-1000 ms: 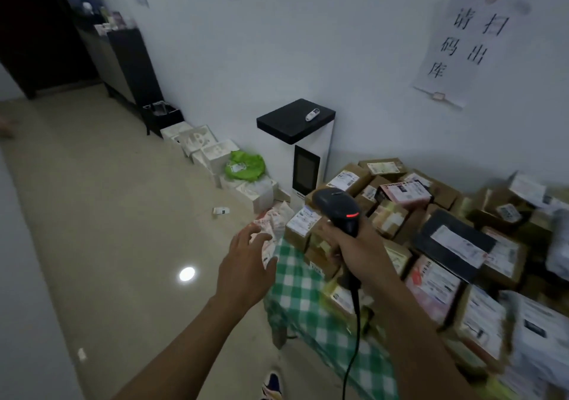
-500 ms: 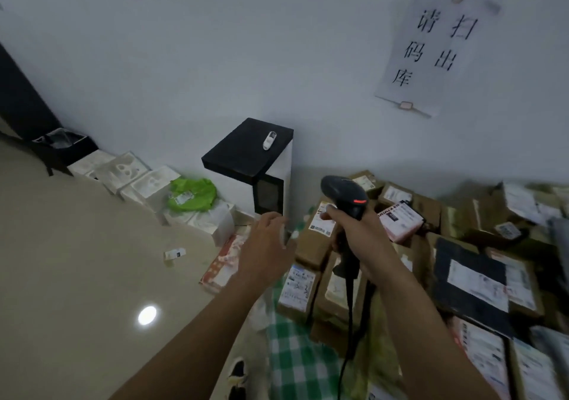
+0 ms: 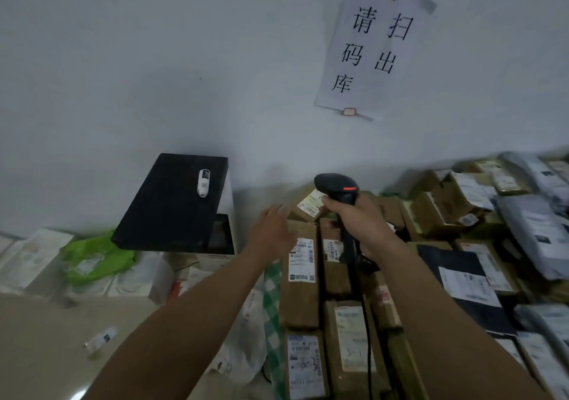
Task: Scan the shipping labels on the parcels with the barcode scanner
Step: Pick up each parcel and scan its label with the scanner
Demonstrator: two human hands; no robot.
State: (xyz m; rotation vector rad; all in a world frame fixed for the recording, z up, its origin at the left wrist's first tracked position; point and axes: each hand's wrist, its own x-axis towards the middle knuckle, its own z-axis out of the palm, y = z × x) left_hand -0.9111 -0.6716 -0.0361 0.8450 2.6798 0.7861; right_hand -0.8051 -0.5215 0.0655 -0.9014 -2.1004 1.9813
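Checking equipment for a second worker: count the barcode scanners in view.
1. The barcode scanner is gripped in the right hand, above the parcels. Others could lie hidden in the pile.

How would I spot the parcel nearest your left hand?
Below the wall sign, find the left edge of the parcel pile, by the green checked cloth. The long brown carton nearest the left hand is it: its white label is wider than its right neighbour's.
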